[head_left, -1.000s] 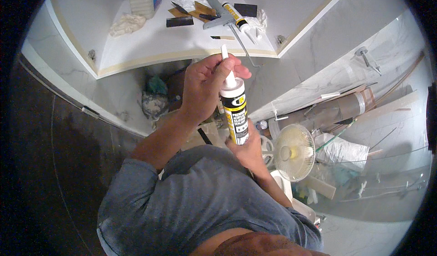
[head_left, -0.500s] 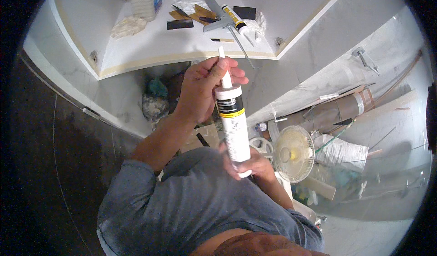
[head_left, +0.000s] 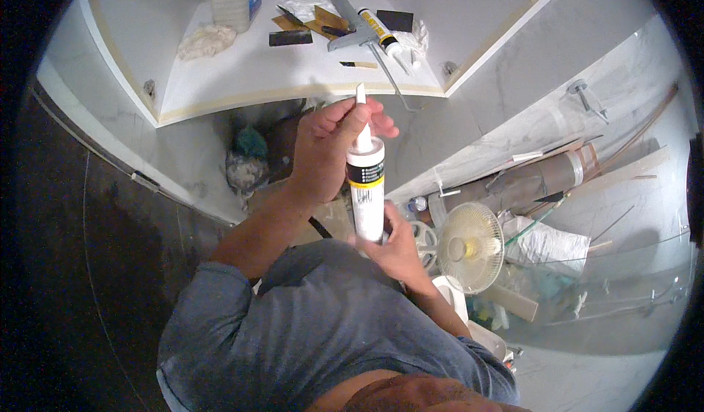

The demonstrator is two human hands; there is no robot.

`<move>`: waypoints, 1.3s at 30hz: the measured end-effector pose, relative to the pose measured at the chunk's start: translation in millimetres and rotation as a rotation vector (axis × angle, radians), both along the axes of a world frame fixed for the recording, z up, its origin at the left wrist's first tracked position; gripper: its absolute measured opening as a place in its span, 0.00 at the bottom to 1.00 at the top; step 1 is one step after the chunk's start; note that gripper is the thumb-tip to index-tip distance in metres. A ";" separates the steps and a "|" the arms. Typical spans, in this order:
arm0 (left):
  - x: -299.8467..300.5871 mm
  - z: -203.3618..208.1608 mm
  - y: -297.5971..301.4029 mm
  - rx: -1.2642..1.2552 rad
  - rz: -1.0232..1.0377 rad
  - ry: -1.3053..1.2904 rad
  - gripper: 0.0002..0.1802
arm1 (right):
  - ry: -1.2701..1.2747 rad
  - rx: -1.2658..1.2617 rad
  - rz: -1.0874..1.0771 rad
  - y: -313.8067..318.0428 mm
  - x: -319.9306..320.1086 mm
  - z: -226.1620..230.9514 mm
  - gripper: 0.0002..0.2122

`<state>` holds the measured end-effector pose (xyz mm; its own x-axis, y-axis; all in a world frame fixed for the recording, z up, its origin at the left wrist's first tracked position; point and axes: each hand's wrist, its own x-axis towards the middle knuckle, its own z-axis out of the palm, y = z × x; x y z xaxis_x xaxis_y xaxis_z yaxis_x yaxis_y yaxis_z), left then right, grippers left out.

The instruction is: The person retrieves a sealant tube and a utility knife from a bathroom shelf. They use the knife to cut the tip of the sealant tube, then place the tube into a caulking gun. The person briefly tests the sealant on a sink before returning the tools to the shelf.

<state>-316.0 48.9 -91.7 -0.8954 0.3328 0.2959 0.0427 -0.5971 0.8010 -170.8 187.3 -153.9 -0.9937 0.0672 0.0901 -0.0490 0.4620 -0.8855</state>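
Observation:
A white sealant cartridge [head_left: 368, 210] with a black and yellow band stands upright in front of me, its white nozzle [head_left: 361, 97] pointing toward the cabinet. My left hand [head_left: 323, 144] is closed on the nozzle, thumb and index finger pinching it, with the other fingers curled behind. Lower down, my right hand [head_left: 400, 251] grips the cartridge's bottom end. On the white cabinet board [head_left: 242, 82] lie a grey caulking gun [head_left: 352, 37] and a second sealant cartridge [head_left: 378, 29] beside it.
A crumpled cloth [head_left: 207, 43], a large plastic jug [head_left: 233, 1], dark scraper pads [head_left: 290, 39] and a small blade [head_left: 358, 64] share the board. To my right are a fan [head_left: 471, 248], a wrapped roll [head_left: 532, 177] and a wall fitting [head_left: 587, 98]. A bag with teal cloth [head_left: 251, 142] sits below.
My right hand has moved up with the cartridge's bottom end, which now tilts farther away. My left hand stays on the nozzle, slightly lower. The things on the board have not moved.

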 end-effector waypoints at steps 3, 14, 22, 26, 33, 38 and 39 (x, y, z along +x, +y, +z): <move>6.1 -2.0 2.0 -0.106 0.087 0.059 0.19 | 0.045 0.112 -0.138 -8.5 -2.4 -2.3 0.22; 7.4 15.8 0.5 -0.100 -0.177 -0.012 0.22 | -0.168 -0.162 0.016 9.4 8.4 -3.0 0.19; 9.4 20.0 -5.3 0.027 -0.256 -0.122 0.13 | 0.234 0.464 -0.425 14.8 2.5 -0.5 0.21; 10.6 34.8 -0.2 0.021 -0.229 -0.178 0.23 | 0.251 0.501 -0.435 16.5 5.4 -2.8 0.22; 9.4 50.0 8.8 -0.027 -0.288 -0.175 0.17 | -0.115 0.215 -0.351 3.4 13.9 15.5 0.22; 4.2 50.0 7.8 -0.078 -0.333 -0.171 0.24 | -0.031 0.014 -0.058 12.6 19.4 21.5 0.24; 2.9 48.4 8.9 -0.056 -0.349 -0.162 0.25 | 0.007 -0.033 0.021 15.4 18.8 20.3 0.24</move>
